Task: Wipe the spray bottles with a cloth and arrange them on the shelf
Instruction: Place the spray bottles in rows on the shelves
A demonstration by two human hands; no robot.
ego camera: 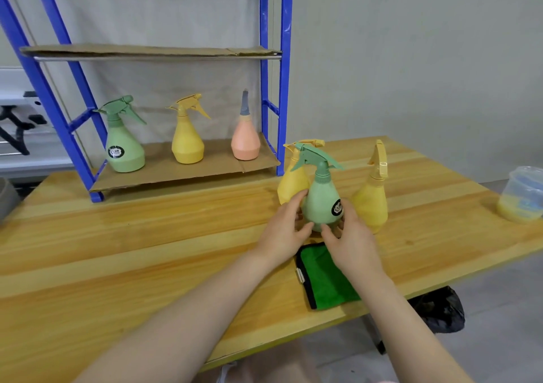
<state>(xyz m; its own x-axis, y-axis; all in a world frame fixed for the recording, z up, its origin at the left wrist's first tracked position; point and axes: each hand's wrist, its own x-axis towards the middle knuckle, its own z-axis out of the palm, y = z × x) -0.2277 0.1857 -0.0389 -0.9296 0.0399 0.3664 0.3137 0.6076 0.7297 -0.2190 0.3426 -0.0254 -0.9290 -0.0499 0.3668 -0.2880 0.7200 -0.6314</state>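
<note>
A green spray bottle [320, 197] with a black round label stands upright on the wooden table [147, 250]. My left hand [283, 229] and my right hand [351, 235] both wrap around its lower body. Two yellow spray bottles stand right behind it, one [291, 182] to the left and one [371, 200] to the right. A folded green cloth [326, 279] lies flat on the table under my right wrist. On the blue shelf's lower board [191, 171] stand a green bottle [123, 144], a yellow bottle [188, 138] and a pink bottle [245, 138].
The shelf's upper board [147, 52] carries nothing visible. A clear plastic tub [523, 196] with blue and yellow contents sits at the table's right edge. A black bag [440, 312] lies on the floor below the table's right side.
</note>
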